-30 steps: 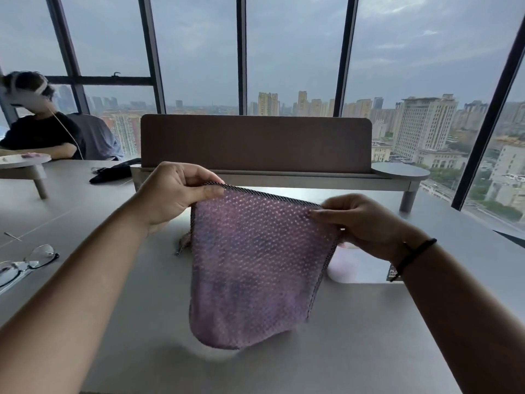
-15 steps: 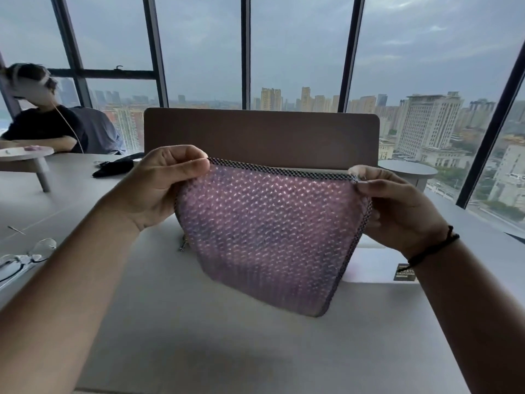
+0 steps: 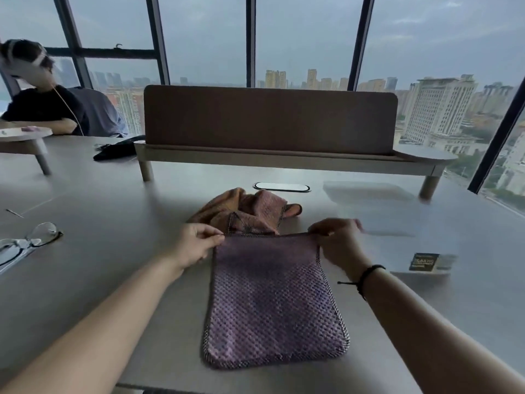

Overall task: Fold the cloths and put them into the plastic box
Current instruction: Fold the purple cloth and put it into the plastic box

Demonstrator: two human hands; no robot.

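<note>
So the purple cloth [image 3: 272, 302] lies flat mid-worktop, both hands' fingers pinching its far corners, left hand [image 3: 196, 245] and right hand [image 3: 338, 240], folding barely begun, crumpled cloths [image 3: 244, 211] waiting behind, clear box [image 3: 397, 223] at right.

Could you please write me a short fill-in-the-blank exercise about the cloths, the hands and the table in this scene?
1. The purple waffle-textured cloth lies flat on the grey ____.
2. The left hand and right hand each pinch a far ____ of it.
3. The crumpled orange-pink cloths lie ____ the purple one.
4. The wire-framed eyeglasses lie on the ____ side.

Missing: table; corner; beyond; left
</note>
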